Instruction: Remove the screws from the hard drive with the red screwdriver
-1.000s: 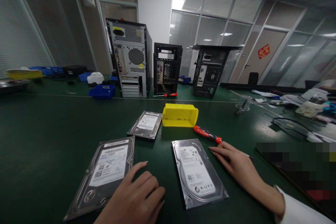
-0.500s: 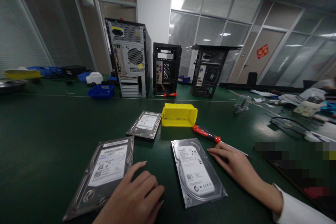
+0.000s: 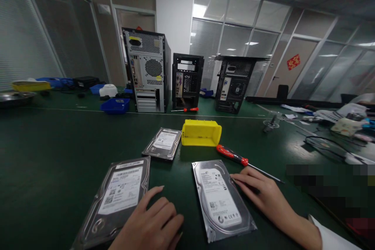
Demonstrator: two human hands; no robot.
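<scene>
My left hand (image 3: 155, 218) hovers over or rests at the near right side of a large hard drive (image 3: 121, 191), fingers curved and apart, holding nothing visible. My right hand (image 3: 260, 187) is at the upper right edge of another hard drive (image 3: 219, 199) with a white label. Its thumb and forefinger tips come together there; whatever is between them, if anything, is too small to make out. Just beyond that hand lies a red and black screwdriver (image 3: 234, 155), its shaft pointing right. A third hard drive (image 3: 164, 143) lies farther back, beside a yellow bin (image 3: 201, 133) tipped on its side.
Three computer cases (image 3: 148, 72) stand at the back of the green table (image 3: 58, 144). A second screwdriver (image 3: 187, 109) lies before the middle case. A blue bin (image 3: 115, 106) sits at the left. Cables (image 3: 322, 142) and assorted items lie at the right.
The camera view has tilted up slightly, so the scene sits lower. My right fingertips have moved left onto the drive's edge. My left hand keeps nearly the same pose.
</scene>
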